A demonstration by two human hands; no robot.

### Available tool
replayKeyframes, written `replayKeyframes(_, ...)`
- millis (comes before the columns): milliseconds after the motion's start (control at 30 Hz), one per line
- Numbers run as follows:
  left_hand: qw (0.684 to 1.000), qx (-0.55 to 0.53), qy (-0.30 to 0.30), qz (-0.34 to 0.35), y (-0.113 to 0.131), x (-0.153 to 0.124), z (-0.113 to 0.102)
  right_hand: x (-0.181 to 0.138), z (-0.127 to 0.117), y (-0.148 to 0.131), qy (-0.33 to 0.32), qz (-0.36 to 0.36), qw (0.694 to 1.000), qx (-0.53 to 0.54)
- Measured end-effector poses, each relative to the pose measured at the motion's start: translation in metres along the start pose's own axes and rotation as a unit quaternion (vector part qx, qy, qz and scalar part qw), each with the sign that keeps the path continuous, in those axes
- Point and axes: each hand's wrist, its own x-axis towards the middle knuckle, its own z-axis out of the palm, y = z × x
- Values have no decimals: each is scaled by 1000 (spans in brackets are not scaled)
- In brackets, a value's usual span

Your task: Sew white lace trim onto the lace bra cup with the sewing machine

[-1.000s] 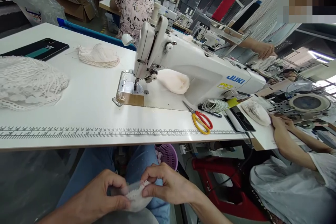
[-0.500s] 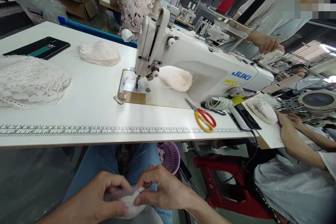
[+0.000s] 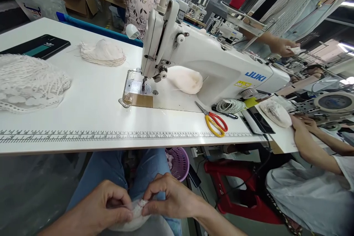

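Note:
Below the table edge, over my lap, my left hand (image 3: 103,208) and my right hand (image 3: 168,197) both pinch a small white lace-trimmed fabric piece (image 3: 132,215). Fingertips of the two hands meet on its top edge. Above them stands a white JUKI sewing machine (image 3: 199,62) on the white table (image 3: 83,99), with a pale pink padded piece (image 3: 185,80) under its arm. A stack of similar pale pieces (image 3: 102,53) lies at the back left.
A heap of white lace trim (image 3: 27,83) lies at the left, beside a dark tablet (image 3: 35,46). Red-and-yellow scissors (image 3: 214,121) and coiled cord (image 3: 229,106) lie right of the machine. A purple basket (image 3: 178,162) sits under the table. Co-workers sit at right (image 3: 309,147) and behind.
My hands have bunched the fabric piece smaller and shifted slightly lower and left. The standing person's hand at the back right moved further right.

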Motion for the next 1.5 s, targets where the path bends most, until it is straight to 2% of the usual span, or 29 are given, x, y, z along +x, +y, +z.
replayKeyframes(100, 1000, 2, 15, 6, -5, 0, 0, 0, 2, -1, -8, -8, 1000, -9)
replayKeyframes(300, 1000, 15, 13, 9, -5, -2, 0, 0, 7, -1, 21, -10, 999, -46)
replayKeyframes(600, 1000, -3, 6, -2, -9, -3, 1, 0, 7, 5, -34, 19, 999, 1)
replayKeyframes(800, 1000, 5, 8, -7, -5, -4, 2, 2, 12, 2, 6, 14, 1000, 27)
replayKeyframes(933, 1000, -15, -9, -15, -4, -8, 0, 4, 13, 3, -4, 29, 998, 52)
replayKeyframes(1100, 999, -28, -37, -20, 0, -15, -3, 3, 12, 9, -11, 41, 999, 34)
replayKeyframes(1367, 998, 40, 4, -54, 10, -23, -7, 2, 7, 12, -23, 56, 996, 62)
replayKeyframes(1500, 999, 7, -24, -40, 7, -22, -8, 3, 3, 10, -18, 82, 993, 80)
